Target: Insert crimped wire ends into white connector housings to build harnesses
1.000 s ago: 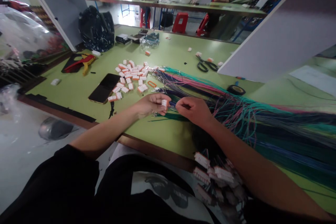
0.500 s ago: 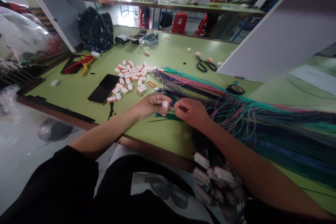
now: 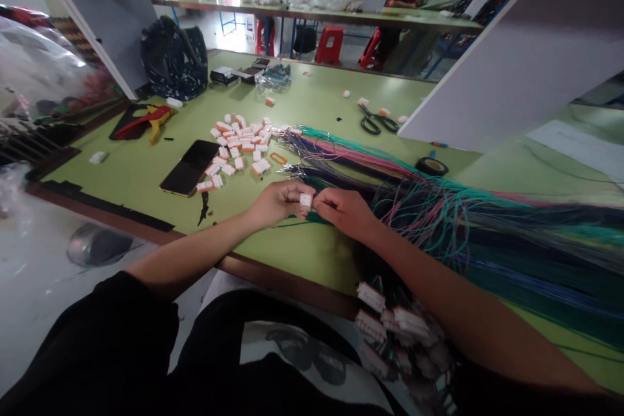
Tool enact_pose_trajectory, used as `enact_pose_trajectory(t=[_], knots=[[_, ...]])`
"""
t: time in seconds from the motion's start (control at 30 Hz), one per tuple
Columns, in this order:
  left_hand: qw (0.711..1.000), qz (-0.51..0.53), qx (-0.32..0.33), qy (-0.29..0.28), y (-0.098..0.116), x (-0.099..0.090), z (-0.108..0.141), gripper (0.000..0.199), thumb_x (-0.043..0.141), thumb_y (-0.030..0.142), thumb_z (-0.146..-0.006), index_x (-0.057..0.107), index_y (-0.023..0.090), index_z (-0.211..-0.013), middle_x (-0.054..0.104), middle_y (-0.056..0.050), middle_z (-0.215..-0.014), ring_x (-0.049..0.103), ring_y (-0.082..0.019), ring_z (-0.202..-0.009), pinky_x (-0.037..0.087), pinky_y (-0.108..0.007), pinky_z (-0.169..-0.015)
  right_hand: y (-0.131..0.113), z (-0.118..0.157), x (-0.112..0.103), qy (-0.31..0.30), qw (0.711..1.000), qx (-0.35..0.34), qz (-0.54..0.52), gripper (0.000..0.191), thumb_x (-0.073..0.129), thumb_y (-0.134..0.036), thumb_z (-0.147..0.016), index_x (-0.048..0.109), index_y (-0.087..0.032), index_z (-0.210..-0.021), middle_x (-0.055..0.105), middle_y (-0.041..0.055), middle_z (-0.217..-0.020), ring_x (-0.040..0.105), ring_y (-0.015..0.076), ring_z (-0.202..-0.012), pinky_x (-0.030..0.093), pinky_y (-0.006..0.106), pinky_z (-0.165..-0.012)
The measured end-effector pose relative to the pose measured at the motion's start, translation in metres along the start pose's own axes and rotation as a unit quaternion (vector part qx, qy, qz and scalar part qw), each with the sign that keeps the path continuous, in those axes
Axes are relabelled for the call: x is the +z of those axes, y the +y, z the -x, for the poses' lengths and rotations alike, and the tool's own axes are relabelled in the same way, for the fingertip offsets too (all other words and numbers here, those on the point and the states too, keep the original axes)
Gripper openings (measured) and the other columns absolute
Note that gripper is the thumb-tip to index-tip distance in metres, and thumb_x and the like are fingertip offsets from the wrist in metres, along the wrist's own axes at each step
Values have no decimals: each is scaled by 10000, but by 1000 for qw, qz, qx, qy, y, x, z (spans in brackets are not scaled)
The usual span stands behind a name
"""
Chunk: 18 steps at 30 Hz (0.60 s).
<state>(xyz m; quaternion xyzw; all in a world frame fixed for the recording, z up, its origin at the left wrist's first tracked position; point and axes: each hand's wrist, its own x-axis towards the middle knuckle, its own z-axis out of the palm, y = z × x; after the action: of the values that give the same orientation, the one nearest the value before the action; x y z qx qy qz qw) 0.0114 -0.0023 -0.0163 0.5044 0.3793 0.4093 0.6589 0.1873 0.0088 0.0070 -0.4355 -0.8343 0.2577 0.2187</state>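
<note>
Connector (image 3: 305,200) pinched in L hand (image 3: 279,201); R hand (image 3: 345,209) bunched beside it, contents unclear; wires (image 3: 429,198) right of R hand, phone (image 3: 189,168) left of L

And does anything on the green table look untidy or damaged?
Slightly untidy: teal and pink wires bulge into tangled loops near the right hand, while their stretch toward the white connectors lies straighter. Nothing looks clearly broken.

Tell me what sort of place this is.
Likely a wiring workshop: long wires and a pile of connectors lie on a green bench, with red stools beyond it.
</note>
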Motion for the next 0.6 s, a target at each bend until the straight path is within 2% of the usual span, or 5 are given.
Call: enact_pose_trajectory(t=[0.13, 0.23, 0.4, 0.5, 0.6], knots=[[1000, -4, -9, -16, 1, -1, -3, 294, 748, 115, -573, 616, 120, -835, 635, 30, -625, 591, -79, -571, 502, -214, -585, 6, -3, -5, -70, 996, 19, -54, 179, 496, -312, -718, 578, -178, -631, 521, -39, -554, 433, 86, -521, 339, 216, -554], [1000, -2, -16, -16, 4, -7, -3, 313, 755, 126, -571, 609, 121, -847, 634, 33, -621, 589, -74, -556, 496, -201, -556, 12, -5, -15, -53, 997, 19, -46, 173, 516, -314, -706, 606, -175, -656, 564, -27, -593, 462, 95, -550, 355, 221, -561], [996, -32, -82, -12, 12, -17, 1, 279, 700, 48, -609, 599, 122, -859, 615, 39, -595, 579, -66, -531, 494, -198, -549, 33, -19, -39, 44, 988, 72, 130, 201, 497, -281, -753, 663, -172, -722, 657, 41, -709, 546, 152, -650, 376, 259, -609], [994, -38, -101, -24, 14, -19, 2, 270, 666, 9, -622, 595, 125, -855, 598, 51, -580, 565, -57, -515, 495, -196, -554, 41, -33, -41, -1, 965, 62, 254, 217, 481, -232, -783, 689, -172, -778, 691, 81, -819, 588, 192, -758, 374, 278, -638], [994, -31, -98, -33, 11, -20, 1, 280, 679, 19, -618, 595, 123, -865, 597, 50, -590, 564, -55, -523, 494, -191, -553, 41, -44, -33, -47, 941, 56, 331, 203, 503, -204, -778, 700, -172, -815, 696, 105, -906, 602, 207, -804, 363, 276, -613]])
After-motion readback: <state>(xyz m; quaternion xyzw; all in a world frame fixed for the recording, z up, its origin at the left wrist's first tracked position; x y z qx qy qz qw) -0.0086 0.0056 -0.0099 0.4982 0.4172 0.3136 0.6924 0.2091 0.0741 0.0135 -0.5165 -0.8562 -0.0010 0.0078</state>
